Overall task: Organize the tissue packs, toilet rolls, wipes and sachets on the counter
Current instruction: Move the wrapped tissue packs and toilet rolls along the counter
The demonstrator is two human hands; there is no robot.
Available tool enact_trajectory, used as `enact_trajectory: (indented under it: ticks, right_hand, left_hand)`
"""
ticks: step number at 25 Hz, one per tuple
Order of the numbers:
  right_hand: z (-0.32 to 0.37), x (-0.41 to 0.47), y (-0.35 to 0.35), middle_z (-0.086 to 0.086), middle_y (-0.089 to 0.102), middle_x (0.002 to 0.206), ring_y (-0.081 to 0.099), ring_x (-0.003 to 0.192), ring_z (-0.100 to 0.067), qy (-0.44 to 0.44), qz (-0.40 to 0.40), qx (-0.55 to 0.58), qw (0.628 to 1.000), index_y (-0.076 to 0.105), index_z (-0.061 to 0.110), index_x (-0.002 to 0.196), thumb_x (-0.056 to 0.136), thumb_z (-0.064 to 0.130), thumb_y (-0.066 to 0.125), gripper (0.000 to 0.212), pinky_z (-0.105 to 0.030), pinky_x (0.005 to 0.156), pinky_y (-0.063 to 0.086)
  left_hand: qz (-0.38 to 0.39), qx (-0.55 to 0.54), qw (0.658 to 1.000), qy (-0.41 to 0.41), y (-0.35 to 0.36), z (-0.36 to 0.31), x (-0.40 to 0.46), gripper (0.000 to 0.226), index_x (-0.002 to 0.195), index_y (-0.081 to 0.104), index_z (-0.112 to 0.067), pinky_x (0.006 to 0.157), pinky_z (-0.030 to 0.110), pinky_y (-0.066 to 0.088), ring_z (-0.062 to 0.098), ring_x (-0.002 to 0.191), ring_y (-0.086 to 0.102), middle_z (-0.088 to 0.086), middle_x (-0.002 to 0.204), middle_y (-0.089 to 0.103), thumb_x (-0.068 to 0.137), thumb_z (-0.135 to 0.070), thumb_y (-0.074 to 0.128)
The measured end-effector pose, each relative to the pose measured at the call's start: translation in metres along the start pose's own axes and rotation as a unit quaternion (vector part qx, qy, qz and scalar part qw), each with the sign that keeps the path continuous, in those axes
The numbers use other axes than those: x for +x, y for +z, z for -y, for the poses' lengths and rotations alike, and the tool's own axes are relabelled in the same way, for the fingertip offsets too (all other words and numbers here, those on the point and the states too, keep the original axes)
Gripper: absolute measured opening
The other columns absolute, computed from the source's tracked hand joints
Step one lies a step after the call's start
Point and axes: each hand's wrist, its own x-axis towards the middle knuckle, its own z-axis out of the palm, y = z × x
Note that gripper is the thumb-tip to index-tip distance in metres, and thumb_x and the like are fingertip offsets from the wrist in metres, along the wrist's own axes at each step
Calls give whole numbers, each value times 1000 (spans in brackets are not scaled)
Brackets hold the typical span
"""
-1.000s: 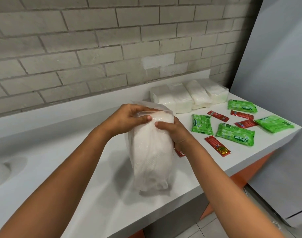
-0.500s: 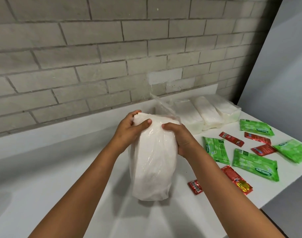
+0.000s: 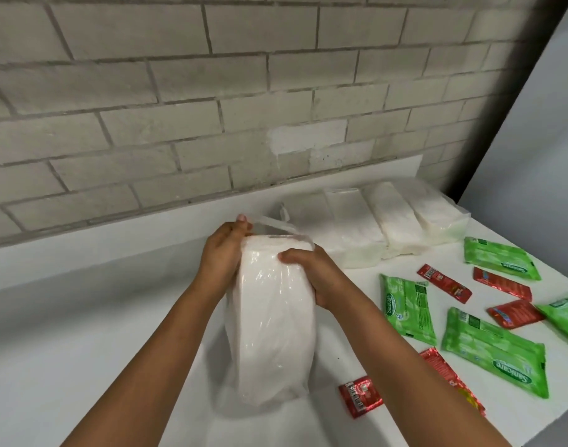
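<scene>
A clear plastic bag of white toilet rolls stands upright on the white counter. My left hand grips the bag's top left and pinches its loose plastic flap. My right hand grips the top right side. Several white tissue packs lie in a row against the back wall. Green wipes packs and red sachets lie scattered to the right.
A grey brick wall backs the counter. A pale panel rises at the right end. Another wipes pack lies at the right edge, and a red sachet lies partly under my right forearm.
My view has tilted up and moved closer. My left hand has shifted from the bag's front top to its left side and pulled the plastic flap up; my right hand stays on the right side.
</scene>
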Motion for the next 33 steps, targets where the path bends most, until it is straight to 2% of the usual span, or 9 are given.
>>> enact_trajectory:
  ticks: [3, 5, 9, 13, 17, 21, 25, 29, 33]
  right_hand:
    - [12, 23, -18, -12, 70, 92, 69, 78, -25, 30, -3, 33, 999, 59, 5, 117, 77, 8, 63, 40, -30, 65, 56]
    - [22, 38, -30, -13, 68, 96, 68, 80, -26, 35, -13, 78, 996, 57, 6, 120, 81, 9, 60, 39, -30, 65, 56]
    - [38, 67, -53, -12, 70, 95, 68, 85, -27, 21, -24, 101, 994, 62, 8, 110, 80, 10, 62, 30, -32, 70, 57]
    - [48, 88, -57, -9, 65, 117, 64, 103, -26, 14, 38, -9, 999, 48, 15, 130, 86, 38, 59, 51, -37, 84, 53]
    - [63, 110, -74, 1, 52, 129, 55, 112, -21, -50, -6, -183, 982, 37, 22, 140, 89, 50, 47, 59, -34, 97, 42]
    - [40, 116, -100, -3, 50, 135, 48, 123, -21, -166, 7, -505, 847, 47, 18, 133, 87, 33, 58, 50, -24, 96, 38]
    - [11, 123, -109, -6, 29, 150, 22, 140, -23, -193, 93, -663, 717, 37, 19, 140, 91, 39, 50, 55, -33, 113, 17]
    - [-4, 128, -114, 0, 10, 157, 2, 145, -23, -180, 101, -707, 677, 24, 27, 146, 95, 44, 37, 55, -38, 115, 0]
    - [-6, 130, -116, 0, 5, 158, -3, 145, -22, -169, 112, -710, 675, 20, 28, 147, 96, 44, 34, 56, -38, 115, -3]
  left_hand:
    - [9, -44, 999, -25, 3, 15, 3, 65, 129, 46, -32, 101, 32, 41, 10, 117, 51, -7, 131, 52, 77, -72, 47]
    - [41, -26, 998, -38, 4, 29, 0, 72, 135, 37, -36, 94, 33, 47, 9, 112, 56, -11, 132, 51, 74, -71, 52]
    - [137, -14, 990, -32, 19, 44, -6, 52, 120, 45, -46, 69, 15, 52, 2, 97, 66, -21, 111, 66, 75, -40, 70]
    - [67, -149, 982, -98, 33, 52, -4, 55, 123, 54, -22, 67, 31, 56, 23, 91, 70, 4, 104, 71, 69, -27, 65]
    - [-9, -256, 955, -151, 25, 63, 2, 21, 75, 75, -16, 54, 30, 55, 23, 64, 70, 7, 72, 72, 67, -30, 62]
    - [-70, -237, 956, -157, 12, 75, 14, 23, 85, 67, -17, 57, 32, 55, 23, 65, 70, 4, 73, 71, 66, -30, 68]
    - [-65, -211, 958, -181, 4, 91, 27, 36, 101, 62, -18, 57, 35, 56, 25, 70, 71, 4, 79, 72, 70, -35, 66]
    - [-49, -178, 962, -199, 7, 105, 43, 51, 117, 57, -16, 70, 39, 55, 29, 83, 68, 9, 91, 70, 70, -34, 68]
    - [-20, -108, 971, -214, 25, 100, 55, 36, 114, 61, -9, 74, 32, 54, 25, 83, 69, 8, 90, 71, 85, -29, 61]
